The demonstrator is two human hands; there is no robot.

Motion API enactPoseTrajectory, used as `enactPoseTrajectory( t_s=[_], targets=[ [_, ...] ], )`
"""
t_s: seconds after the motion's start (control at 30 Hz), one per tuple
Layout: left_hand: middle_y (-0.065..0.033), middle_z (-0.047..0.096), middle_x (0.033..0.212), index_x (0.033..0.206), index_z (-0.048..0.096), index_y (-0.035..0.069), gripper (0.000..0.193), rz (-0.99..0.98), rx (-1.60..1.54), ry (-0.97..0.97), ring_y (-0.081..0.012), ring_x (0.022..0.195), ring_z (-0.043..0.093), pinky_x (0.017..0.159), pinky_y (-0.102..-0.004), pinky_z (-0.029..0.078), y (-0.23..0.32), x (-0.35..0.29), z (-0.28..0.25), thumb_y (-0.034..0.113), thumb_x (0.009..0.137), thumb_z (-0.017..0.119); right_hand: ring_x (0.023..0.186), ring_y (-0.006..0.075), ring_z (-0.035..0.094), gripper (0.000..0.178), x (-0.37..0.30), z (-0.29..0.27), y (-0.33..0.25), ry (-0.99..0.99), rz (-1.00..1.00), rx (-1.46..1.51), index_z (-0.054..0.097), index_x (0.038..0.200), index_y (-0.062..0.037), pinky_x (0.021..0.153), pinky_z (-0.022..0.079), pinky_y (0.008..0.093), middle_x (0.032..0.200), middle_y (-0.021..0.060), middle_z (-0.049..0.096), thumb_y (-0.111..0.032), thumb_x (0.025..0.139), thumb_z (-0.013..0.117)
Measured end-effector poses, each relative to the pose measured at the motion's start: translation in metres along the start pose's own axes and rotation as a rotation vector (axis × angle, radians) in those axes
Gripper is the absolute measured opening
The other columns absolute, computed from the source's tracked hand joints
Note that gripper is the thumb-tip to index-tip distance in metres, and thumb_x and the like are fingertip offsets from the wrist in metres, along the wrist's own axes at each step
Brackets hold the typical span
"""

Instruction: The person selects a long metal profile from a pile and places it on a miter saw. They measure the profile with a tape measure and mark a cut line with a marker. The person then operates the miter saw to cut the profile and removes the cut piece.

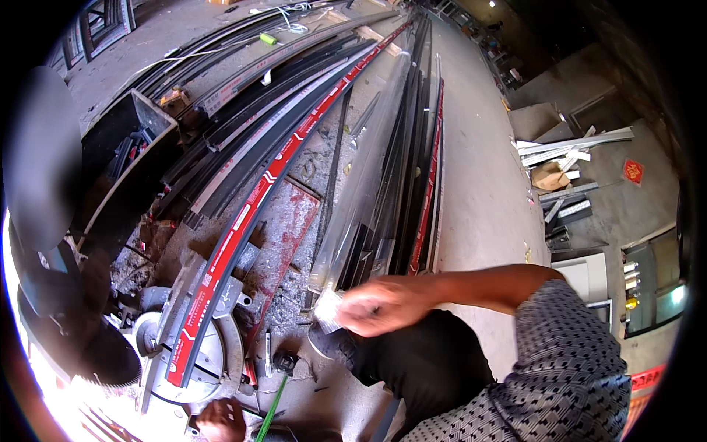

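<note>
My right hand, smeared a little by motion, is closed at the near end of a bundle of dark profiles in clear plastic wrap. Its fingers seem to pinch the crumpled end of that wrap. Low in the picture, my left hand is curled near the round base of a mitre saw; what it holds, if anything, is hidden. A long dark profile with a red printed film lies across the saw base. The toothed saw blade stands to its left.
Long dark profiles lie on the floor ahead. A dark open bin stands at the left. A black tool and a green strap lie beside the saw. White offcuts and a cardboard box are at the right.
</note>
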State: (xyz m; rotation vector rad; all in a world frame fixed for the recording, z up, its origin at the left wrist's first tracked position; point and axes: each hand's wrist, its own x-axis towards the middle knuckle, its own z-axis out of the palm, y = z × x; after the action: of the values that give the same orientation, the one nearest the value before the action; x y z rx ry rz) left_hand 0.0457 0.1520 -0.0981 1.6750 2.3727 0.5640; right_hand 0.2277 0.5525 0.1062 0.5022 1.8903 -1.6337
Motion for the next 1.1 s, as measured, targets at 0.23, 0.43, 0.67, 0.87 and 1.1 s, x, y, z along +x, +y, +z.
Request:
enactPoseTrajectory(
  t_s=[0.23,0.43,0.67,0.87,1.1],
  targets=[
    [-0.0244,0.068,0.111,0.124,0.061,0.003,0.051,-0.409,-0.385,-0.634,-0.0432,0.101,0.066,0.088,-0.0509,0.053,0.006,-0.069,-0.054,0.046,0.097,0.059,0.113,0.0291,0.064,0.034,-0.089,0.059,-0.079,0.550,-0.208,-0.707,0.069,0.111,-0.0036,0.095,0.052,0.0404,0.112,0.0136,0.067,-0.024,0.084,0.075],
    [-0.0245,0.069,0.096,0.110,0.067,0.003,0.035,-0.420,-0.456,-0.690,-0.0426,0.091,0.066,0.078,-0.0527,0.052,0.093,-0.068,-0.135,0.036,0.099,0.059,0.096,0.0306,0.065,0.021,-0.114,0.065,-0.073,0.603,-0.068,-0.686,0.071,0.089,-0.0043,0.080,0.057,0.0430,0.096,0.0097,0.067,-0.024,0.084,0.071],
    [-0.0254,0.072,0.094,0.108,0.071,0.004,0.048,-0.632,-0.475,-0.612,-0.0475,0.089,0.068,0.080,-0.0538,0.054,0.229,-0.003,-0.276,0.050,0.093,0.065,0.098,0.0333,0.066,0.026,-0.143,0.069,-0.087,0.384,0.213,-0.723,0.066,0.094,-0.0057,0.079,0.058,0.0462,0.102,0.0117,0.064,-0.030,0.088,0.061],
    [-0.0251,0.072,0.096,0.109,0.070,0.002,0.034,-0.758,-0.784,-0.447,-0.0341,0.088,0.071,0.078,-0.0451,0.055,0.278,-0.016,-0.371,0.034,0.096,0.067,0.120,0.0374,0.055,0.044,-0.202,0.092,-0.129,0.237,0.198,-0.783,0.064,0.126,-0.0122,0.087,0.056,0.0508,0.140,0.0158,0.051,-0.034,0.089,0.059],
    [-0.0187,0.074,0.084,0.107,0.073,0.007,0.034,-0.787,-0.509,-0.621,-0.0317,0.071,0.069,0.065,-0.0440,0.055,0.248,-0.037,-0.419,0.038,0.094,0.070,0.095,0.0389,0.070,0.036,-0.272,0.087,-0.087,0.226,0.371,-0.406,0.073,0.105,-0.0088,0.084,0.055,0.0494,0.097,0.0207,0.073,-0.035,0.084,0.058]
  ],
)
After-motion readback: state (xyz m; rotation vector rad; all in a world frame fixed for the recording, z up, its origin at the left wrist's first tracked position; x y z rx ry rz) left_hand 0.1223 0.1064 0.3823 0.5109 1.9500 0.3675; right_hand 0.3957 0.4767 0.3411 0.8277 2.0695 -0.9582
